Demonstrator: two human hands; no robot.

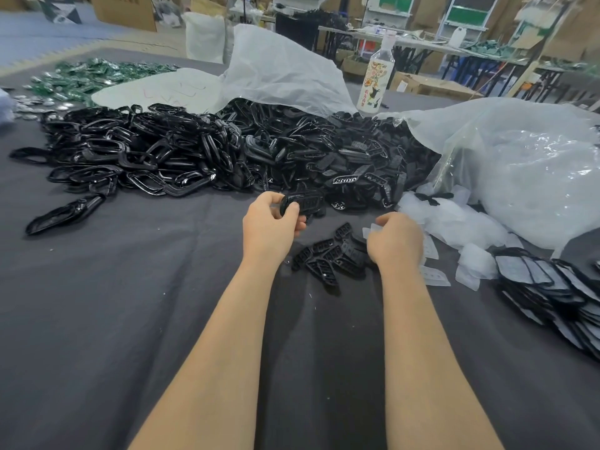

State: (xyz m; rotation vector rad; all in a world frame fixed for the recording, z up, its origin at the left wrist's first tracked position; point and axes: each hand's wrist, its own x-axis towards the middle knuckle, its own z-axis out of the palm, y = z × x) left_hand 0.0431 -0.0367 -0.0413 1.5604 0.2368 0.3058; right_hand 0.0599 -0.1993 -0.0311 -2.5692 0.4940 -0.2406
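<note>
Grey cloth covered the bench (pixel 130 303) where we worked, with shelves and cardboard boxes blurred in the room behind. Our left hand (pixel 271 222) held a black plastic piece (pixel 303 203) just above the cloth near the middle of the bench, thumb on its near face and fingers curled over its far rim. Our right hand (pixel 396 241) hovered beside it, apart from it. Its fingers were curled in, and a small clear piece (pixel 373 229) peeked out on the thumb side; the fingertips themselves were hidden from us. Between and just under the two hands lay a small cluster of black pads (pixel 328 256).

Further back a wide heap of black rings (pixel 130 151) ran toward the left edge, touching a heap of pads (pixel 344 154) that spilled from a white sack (pixel 279 66). A bottle (pixel 376 79) stood upright behind that sack. Toward the right edge sat a clear bag (pixel 535 177), loose clear films (pixel 454 222) and a stack of finished pieces (pixel 552 287). Green parts (pixel 87 76) lay at the far left corner.
</note>
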